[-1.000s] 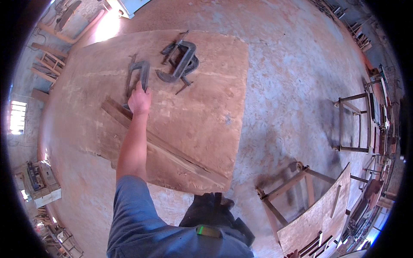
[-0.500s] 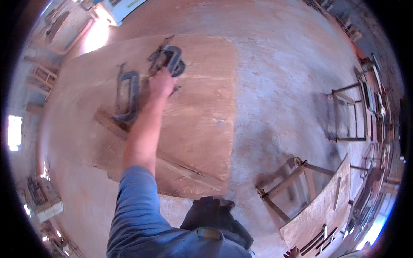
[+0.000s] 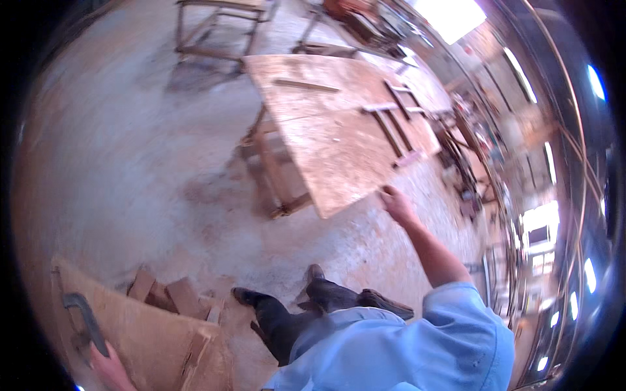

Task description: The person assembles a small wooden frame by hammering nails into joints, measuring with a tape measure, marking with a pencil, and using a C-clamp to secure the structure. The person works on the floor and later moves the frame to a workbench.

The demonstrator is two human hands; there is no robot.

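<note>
At the lower left, my left hand [image 3: 109, 366] is closed round a dark metal C-clamp [image 3: 88, 319], over a brown wooden board [image 3: 140, 319]. Its lower part is blurred and partly hidden. My right hand [image 3: 398, 206] hangs out to the right with the fingers curled in and nothing visible in them. It appears close to the near corner of a plywood-topped table [image 3: 313, 156]; whether it touches the edge I cannot tell. On that tabletop lie a thin wooden strip [image 3: 306, 85] and several dark narrow wooden pieces [image 3: 391, 130].
Wooden trestle legs [image 3: 277, 176] carry the plywood top. Another wooden stand [image 3: 218, 32] is at the far left. Brown offcuts [image 3: 176, 296] lie by the board near my feet. Cluttered benches [image 3: 466, 163] run along the right.
My view has swung right, from the board with the clamps to the plywood table. My left hand has the C-clamp at the lower left; my right hand shows more fully.
</note>
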